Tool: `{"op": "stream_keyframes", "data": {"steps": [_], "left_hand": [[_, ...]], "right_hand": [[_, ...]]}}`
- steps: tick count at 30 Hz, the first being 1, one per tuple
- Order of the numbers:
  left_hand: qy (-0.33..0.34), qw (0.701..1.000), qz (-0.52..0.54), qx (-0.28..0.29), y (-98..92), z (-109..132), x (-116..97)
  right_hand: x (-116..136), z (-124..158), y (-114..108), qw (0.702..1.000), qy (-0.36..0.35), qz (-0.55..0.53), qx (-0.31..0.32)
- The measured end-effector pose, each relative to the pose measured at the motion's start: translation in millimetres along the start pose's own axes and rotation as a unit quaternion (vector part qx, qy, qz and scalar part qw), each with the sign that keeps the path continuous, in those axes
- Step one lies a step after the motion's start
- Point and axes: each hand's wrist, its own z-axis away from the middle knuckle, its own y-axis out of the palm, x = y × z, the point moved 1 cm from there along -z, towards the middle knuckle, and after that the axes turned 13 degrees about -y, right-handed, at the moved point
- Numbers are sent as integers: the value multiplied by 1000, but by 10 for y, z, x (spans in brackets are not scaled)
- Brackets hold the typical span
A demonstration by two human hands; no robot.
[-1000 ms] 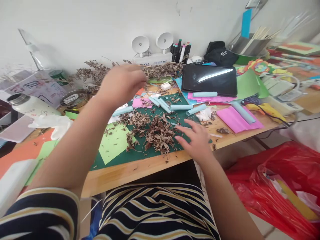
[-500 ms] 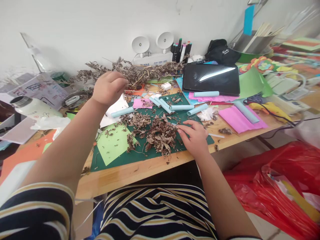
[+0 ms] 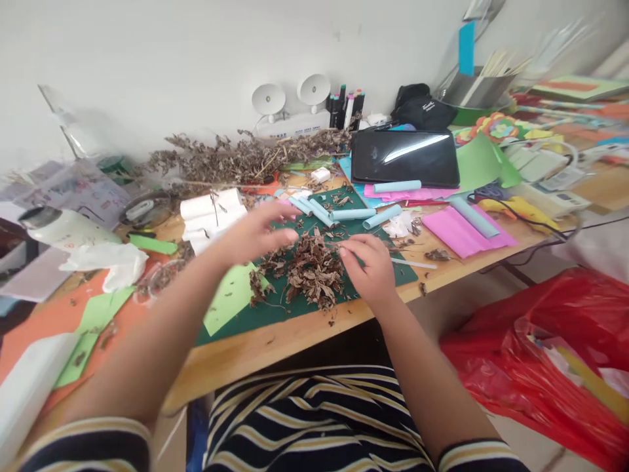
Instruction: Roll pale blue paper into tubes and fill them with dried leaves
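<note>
A heap of dried brown leaves (image 3: 317, 272) lies on the green cutting mat (image 3: 295, 321). My left hand (image 3: 258, 233) hovers at the heap's upper left, slightly blurred, with its fingers stretched out and nothing seen in them. Just right of the heap, my right hand (image 3: 369, 267) is closed in a pinch on a thin dried stem (image 3: 335, 244); its fingers hide part of it. Rolled blue paper tubes (image 3: 352, 214) lie behind the hands. A light green paper sheet (image 3: 230, 298) sits partly beneath my left forearm.
Bunches of dried plant (image 3: 246, 157) line the wall. A black tablet (image 3: 405, 157) lies behind the tubes, with pink paper (image 3: 462, 229) to its right front. At the left are a white bottle (image 3: 69, 226) and crumpled tissue (image 3: 111, 262). A red plastic bag (image 3: 531, 354) stands beside the table.
My left hand has come down and right from the dried plants by the wall to the leaf heap, its fingers now spread. The right hand stays beside the heap, still pinching. The view has shifted slightly.
</note>
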Motion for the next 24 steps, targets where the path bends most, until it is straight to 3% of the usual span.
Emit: {"op": "stream_keyframes", "data": {"steps": [2,4,9,11,15,17,21,24], "left_hand": [[52,998,-12,36,219,15,-334],[72,996,-35,41,328,-6,-473],[30,998,50,-15,208,-83,-342],[21,998,55,-22,179,-53,-253],[20,1000,14,9,230,92,-63],[-7,1000,7,10,235,173,53],[-103,994,33,-2,88,309,257],[-152,981,84,-82,-146,372,339]], "right_hand": [[74,-16,28,1000,-12,-4,2],[102,-15,22,1000,-16,-3,-8],[-78,105,-144,998,10,16,-56],[-141,197,-206,999,15,15,-46],[21,350,-196,999,-26,-11,40],[226,384,-123,988,-77,-37,126],[525,384,98,938,-152,-13,310],[448,281,266,937,-122,58,322]]}}
